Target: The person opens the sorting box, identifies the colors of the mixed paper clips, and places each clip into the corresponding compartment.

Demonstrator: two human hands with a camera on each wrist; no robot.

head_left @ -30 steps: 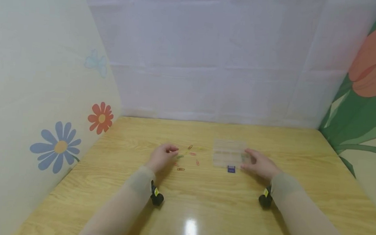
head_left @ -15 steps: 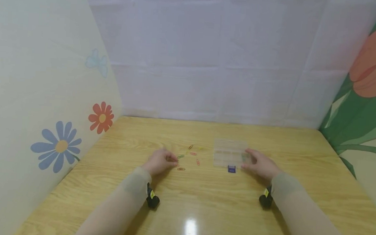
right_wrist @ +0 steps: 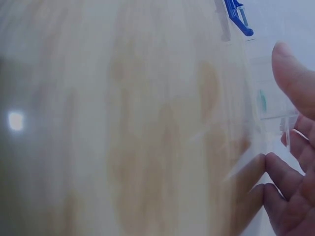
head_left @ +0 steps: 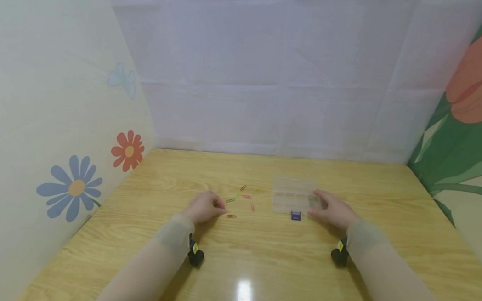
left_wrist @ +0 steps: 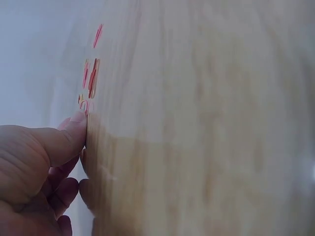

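Observation:
My left hand (head_left: 204,207) pinches a pink paper clip (left_wrist: 84,104) between thumb and fingertips, low over the table; the clip's loop sticks out past the thumb in the left wrist view. Close by lie a green paper clip (head_left: 230,200) and a red-brown paper clip (head_left: 231,216). My right hand (head_left: 333,210) rests at the right side of a clear compartment box (head_left: 286,195), thumb apart from the fingers and nothing gripped. Whether its fingertips touch the box is hard to tell. Something small and green (right_wrist: 262,101) shows through the box wall near the thumb.
More paper clips lie between hand and box: a pink one (head_left: 246,197), another pink one (head_left: 252,207), a brown one (head_left: 243,187) and a yellow one (head_left: 256,189). A blue latch (head_left: 296,215) sits at the box's front. The wooden table (head_left: 259,253) ends at a white backdrop.
My left hand has drawn slightly back toward me from beside the green paper clip, and its fingers have closed on the pink paper clip. The right hand and box have stayed put.

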